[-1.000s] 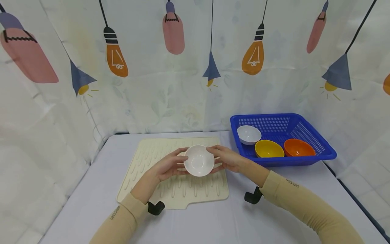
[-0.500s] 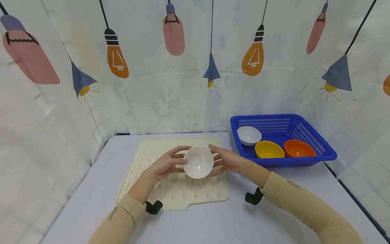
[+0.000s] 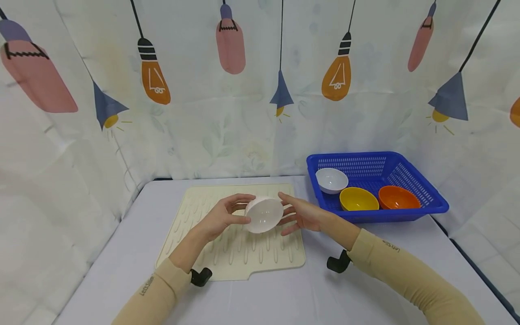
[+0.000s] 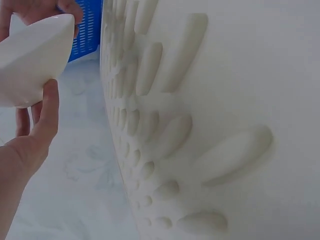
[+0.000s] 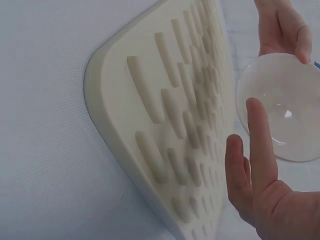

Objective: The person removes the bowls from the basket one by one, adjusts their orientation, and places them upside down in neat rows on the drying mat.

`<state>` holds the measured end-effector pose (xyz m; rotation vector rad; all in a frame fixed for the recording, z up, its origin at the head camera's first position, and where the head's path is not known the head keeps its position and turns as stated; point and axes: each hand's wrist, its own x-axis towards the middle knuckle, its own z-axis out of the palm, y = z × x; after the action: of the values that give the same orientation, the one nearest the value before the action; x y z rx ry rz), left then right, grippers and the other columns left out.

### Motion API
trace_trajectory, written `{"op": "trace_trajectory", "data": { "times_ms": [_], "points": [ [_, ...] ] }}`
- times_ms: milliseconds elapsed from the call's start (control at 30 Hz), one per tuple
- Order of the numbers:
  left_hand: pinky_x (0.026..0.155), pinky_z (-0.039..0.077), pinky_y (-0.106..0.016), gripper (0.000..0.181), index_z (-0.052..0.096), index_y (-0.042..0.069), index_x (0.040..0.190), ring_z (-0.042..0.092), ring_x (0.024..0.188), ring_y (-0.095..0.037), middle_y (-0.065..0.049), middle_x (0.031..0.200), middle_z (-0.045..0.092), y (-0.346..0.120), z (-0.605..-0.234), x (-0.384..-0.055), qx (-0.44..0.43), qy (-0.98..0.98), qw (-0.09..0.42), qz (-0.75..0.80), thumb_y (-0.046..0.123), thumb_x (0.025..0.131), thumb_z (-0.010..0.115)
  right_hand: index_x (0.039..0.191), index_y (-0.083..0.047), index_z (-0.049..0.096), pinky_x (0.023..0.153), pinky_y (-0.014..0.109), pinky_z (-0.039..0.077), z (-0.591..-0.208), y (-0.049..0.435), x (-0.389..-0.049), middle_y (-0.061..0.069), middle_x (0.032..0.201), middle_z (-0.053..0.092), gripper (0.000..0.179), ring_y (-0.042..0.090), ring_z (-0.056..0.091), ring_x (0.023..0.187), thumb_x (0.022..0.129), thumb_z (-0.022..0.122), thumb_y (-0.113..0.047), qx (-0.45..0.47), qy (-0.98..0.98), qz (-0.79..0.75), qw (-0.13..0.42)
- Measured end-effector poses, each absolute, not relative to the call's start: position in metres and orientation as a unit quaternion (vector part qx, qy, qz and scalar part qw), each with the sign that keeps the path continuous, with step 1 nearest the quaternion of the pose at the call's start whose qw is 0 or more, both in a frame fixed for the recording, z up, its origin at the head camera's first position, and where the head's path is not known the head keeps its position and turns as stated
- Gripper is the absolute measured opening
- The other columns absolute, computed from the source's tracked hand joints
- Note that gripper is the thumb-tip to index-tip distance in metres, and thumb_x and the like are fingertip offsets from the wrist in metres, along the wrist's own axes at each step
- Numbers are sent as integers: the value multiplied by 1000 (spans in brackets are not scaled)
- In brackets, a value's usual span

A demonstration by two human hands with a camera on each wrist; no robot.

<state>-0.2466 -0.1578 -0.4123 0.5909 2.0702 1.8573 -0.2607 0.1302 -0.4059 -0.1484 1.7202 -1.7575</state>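
Observation:
A small white bowl (image 3: 265, 215) is held up over the cream ridged drying mat (image 3: 227, 257), its inside tilted toward the head camera and to the right. My left hand (image 3: 223, 214) grips its left side, with the thumb (image 4: 48, 107) against the outer wall in the left wrist view and the other fingers behind. On the bowl's other side my right hand (image 3: 302, 214) has its fingers spread and loosely extended. In the right wrist view, the right hand's fingers (image 5: 261, 145) are straight and overlap the bowl's near edge.
A blue plastic basket (image 3: 430, 198) stands at the back right of the white-covered table (image 3: 284, 298). Inside are another white bowl (image 3: 332, 180), a yellow bowl (image 3: 359, 199) and an orange bowl (image 3: 399, 197). A printed curtain (image 3: 243, 135) hangs behind.
The bowl has tilted and turned to the right in my left hand. My right hand's fingers have come off its rim and spread. The basket and its bowls stay put.

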Motion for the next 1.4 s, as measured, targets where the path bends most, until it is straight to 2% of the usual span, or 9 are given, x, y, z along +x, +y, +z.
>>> {"op": "trace_trajectory", "data": {
  "times_ms": [233, 400, 533, 667, 800, 967, 1067, 1200, 1400],
  "points": [
    [95, 54, -47, 55, 65, 13, 136, 51, 129, -38, -6, 143, 54, -156, -409, -244, 265, 733, 122, 615, 0, 86, 82, 147, -3, 39, 81, 50, 60, -407, 131, -262, 24, 131, 55, 72, 44, 57, 125, 103, 50, -58, -53, 659, -672, 334],
    [101, 50, -54, 53, 69, 13, 131, 46, 133, -31, -6, 143, 51, -153, -409, -242, 313, 762, 57, 565, -6, 83, 82, 149, -1, 35, 82, 50, 60, -406, 130, -263, 29, 140, 49, 77, 40, 62, 120, 102, 53, -59, -44, 661, -672, 332],
    [99, 50, -56, 50, 73, 15, 127, 48, 129, -28, -5, 138, 53, -151, -410, -239, 346, 783, 11, 517, -3, 82, 84, 150, 0, 31, 83, 50, 60, -406, 130, -262, 31, 143, 47, 82, 37, 64, 116, 101, 54, -60, -39, 661, -671, 334],
    [98, 49, -55, 51, 75, 19, 124, 51, 126, -27, -5, 136, 53, -149, -413, -238, 387, 791, -36, 472, -5, 80, 85, 151, 0, 31, 83, 50, 60, -407, 130, -262, 29, 140, 50, 81, 37, 64, 116, 101, 53, -60, -41, 661, -671, 334],
    [100, 47, -53, 54, 76, 21, 122, 48, 128, -29, -7, 135, 53, -147, -415, -239, 433, 795, -90, 415, -5, 76, 88, 150, 0, 33, 81, 50, 60, -407, 130, -263, 26, 135, 53, 78, 40, 62, 118, 102, 51, -59, -41, 658, -674, 334],
    [93, 53, -49, 53, 76, 20, 120, 47, 127, -31, -13, 135, 51, -145, -416, -238, 487, 788, -142, 349, -5, 75, 88, 151, -1, 33, 81, 51, 60, -407, 129, -264, 25, 138, 50, 77, 40, 62, 117, 102, 52, -58, -42, 655, -677, 334],
    [89, 54, -50, 51, 75, 22, 119, 47, 127, -33, -16, 135, 51, -144, -416, -237, 513, 783, -169, 308, -3, 76, 88, 152, -1, 32, 82, 51, 60, -408, 129, -264, 26, 141, 47, 79, 39, 61, 116, 102, 51, -59, -50, 657, -674, 335],
    [93, 54, -51, 55, 74, 25, 119, 46, 128, -34, -15, 135, 52, -142, -417, -235, 533, 782, -192, 260, -5, 75, 88, 154, 0, 30, 83, 51, 60, -410, 129, -264, 26, 143, 46, 81, 38, 60, 118, 102, 51, -59, -58, 660, -669, 338],
    [100, 52, -41, 60, 76, 26, 117, 49, 126, -32, -12, 133, 53, -139, -419, -231, 556, 782, -228, 165, -11, 70, 86, 152, -1, 34, 82, 50, 60, -411, 129, -264, 26, 142, 47, 78, 38, 58, 119, 102, 52, -59, -56, 663, -667, 336]
  ]
}}
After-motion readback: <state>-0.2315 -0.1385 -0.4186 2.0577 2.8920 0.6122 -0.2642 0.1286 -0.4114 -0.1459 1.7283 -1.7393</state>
